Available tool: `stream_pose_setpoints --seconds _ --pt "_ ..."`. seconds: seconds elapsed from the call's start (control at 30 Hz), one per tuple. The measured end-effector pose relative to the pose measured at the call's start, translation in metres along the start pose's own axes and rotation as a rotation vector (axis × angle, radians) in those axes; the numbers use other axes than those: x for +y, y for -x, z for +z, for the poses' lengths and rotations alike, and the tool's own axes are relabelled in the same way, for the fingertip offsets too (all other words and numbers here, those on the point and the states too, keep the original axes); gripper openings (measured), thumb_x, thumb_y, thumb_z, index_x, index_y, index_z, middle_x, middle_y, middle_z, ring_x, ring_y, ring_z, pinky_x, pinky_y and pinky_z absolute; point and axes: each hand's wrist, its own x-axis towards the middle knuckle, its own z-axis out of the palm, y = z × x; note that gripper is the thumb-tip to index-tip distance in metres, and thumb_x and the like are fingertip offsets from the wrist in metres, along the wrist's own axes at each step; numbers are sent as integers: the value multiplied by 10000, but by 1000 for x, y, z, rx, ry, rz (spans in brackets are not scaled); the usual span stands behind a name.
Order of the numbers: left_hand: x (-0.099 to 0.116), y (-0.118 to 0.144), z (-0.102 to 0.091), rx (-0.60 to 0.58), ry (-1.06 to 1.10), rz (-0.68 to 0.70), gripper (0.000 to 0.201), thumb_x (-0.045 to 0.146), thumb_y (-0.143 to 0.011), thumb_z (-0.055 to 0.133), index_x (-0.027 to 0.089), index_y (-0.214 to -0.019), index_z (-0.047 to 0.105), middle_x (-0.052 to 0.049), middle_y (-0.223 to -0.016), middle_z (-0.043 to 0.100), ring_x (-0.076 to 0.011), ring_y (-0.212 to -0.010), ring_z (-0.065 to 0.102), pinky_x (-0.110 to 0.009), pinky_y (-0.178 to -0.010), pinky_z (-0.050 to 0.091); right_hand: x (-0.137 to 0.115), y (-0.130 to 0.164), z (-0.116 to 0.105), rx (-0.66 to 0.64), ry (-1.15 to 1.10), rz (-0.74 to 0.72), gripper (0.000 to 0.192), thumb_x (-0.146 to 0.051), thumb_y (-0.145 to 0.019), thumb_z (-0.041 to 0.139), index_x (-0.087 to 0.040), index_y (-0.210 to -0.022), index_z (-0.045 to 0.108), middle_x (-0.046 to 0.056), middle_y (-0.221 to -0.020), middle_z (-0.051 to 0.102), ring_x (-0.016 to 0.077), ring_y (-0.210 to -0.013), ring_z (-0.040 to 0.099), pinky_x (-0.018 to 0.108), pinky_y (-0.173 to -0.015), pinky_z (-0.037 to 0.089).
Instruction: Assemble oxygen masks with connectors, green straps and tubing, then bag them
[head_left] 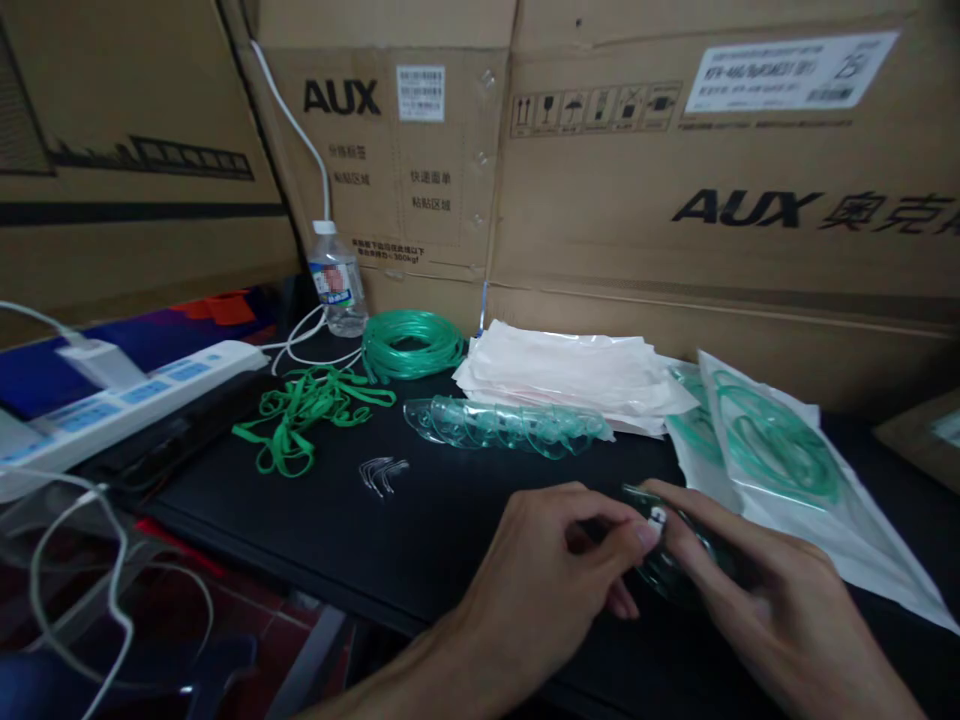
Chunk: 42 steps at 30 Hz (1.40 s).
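Mask (pixel 667 570) lengthwise left-right, pinched between both hands' fingers (pixel 637 535).

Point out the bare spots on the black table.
Bare: the black table from the metal clips toward the near edge, left of the left hand. Crowded: back row of green bands, tubing coil, masks, bags.

glossy clear plastic mask (pixel 664 560) – matt black table (pixel 375 540).

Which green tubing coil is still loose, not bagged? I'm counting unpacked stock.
The coil beside the water bottle lies bare; the other coil is sealed in a pouch.
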Motion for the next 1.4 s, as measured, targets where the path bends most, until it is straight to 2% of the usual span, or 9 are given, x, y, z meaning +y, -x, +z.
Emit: stream_pose_setpoints --seconds 0.23,0.33,0.43,0.67,0.77,0.93,1.07,1.2,1.4 --pt "9 4 -9 135 -480 251 225 397 -901 689 226 -1044 715 -27 -1012 692 -158 -822 653 -277 -774 531 1 -3 -5 -259 -95 65 316 -422 -906 565 -244 -1011 804 19 -703 761 225 -565 723 228 -392 538" --pt "11 5 -13 34 -584 477 238 299 -979 605 246 -1194 690 -29 -1259 663 -169 -1131 612 -283 -1010 464 -5 -5 -6 -270 -178 102 297 -431 -897 579 -257 -938 816 10 -647 737 216 -537 699 237 -445 575" --pt "8 6 -16 -83 -669 592 293 302 -977 608 243 -1256 673 -6 -1304 684 -167 -1207 589 -291 -1082 412 -11 -5 -5 -263 -242 139 285 -442 -885 590 -268 -893 816 12 -654 743 220 -547 705 242 -475 599" --pt "11 4 -23 -197 -650 595 354 365 -964 594 197 -1263 682 -55 -1300 701 -167 -1204 624 -258 -1067 443 -12 -1 -7 -247 -318 190 306 -506 -897 604 -286 -1035 766 18 -663 742 225 -604 735 212 -468 593" --pt "15 4 -26 -253 -631 568 371 372 -941 629 193 -1259 693 -62 -1267 718 -176 -1182 643 -250 -1057 450 -16 3 -11 -243 -359 200 338 -563 -896 587 -285 -963 767 27 -691 732 215 -621 729 207 -506 601" --pt "17 7 -28 -214 -586 479 347 307 -936 669 212 -1269 691 -42 -1213 744 -168 -1102 685 -242 -999 487 -14 16 -17 -392 -343 260 308 -476 -940 577 -291 -1150 706 21 -784 734 171 -599 697 196 -570 599" --pt "17 9 -33 -159 -575 434 379 340 -892 725 198 -1243 708 -38 -1181 760 -171 -1056 706 -237 -963 511 -12 25 -18 -355 -257 166 297 -392 -891 653 -294 -1170 679 15 -872 757 163 -652 715 181 -635 593" --pt "11 12 -32 -177 -611 507 363 299 -899 718 209 -1251 704 -32 -1188 756 -171 -1060 700 -245 -971 518 -18 25 -13 -263 -125 98 196 -370 -920 601 -261 -1040 711 -23 -661 703 139 -552 672 146 -559 549" --pt "6 17 -28 -91 -735 671 424 240 -881 704 184 -1299 663 -49 -1171 754 -180 -1019 708 -266 -928 559 -17 24 -10 -224 -81 -1 164 -330 -913 596 -243 -992 710 -8 -789 761 143 -650 733 128 -623 564"
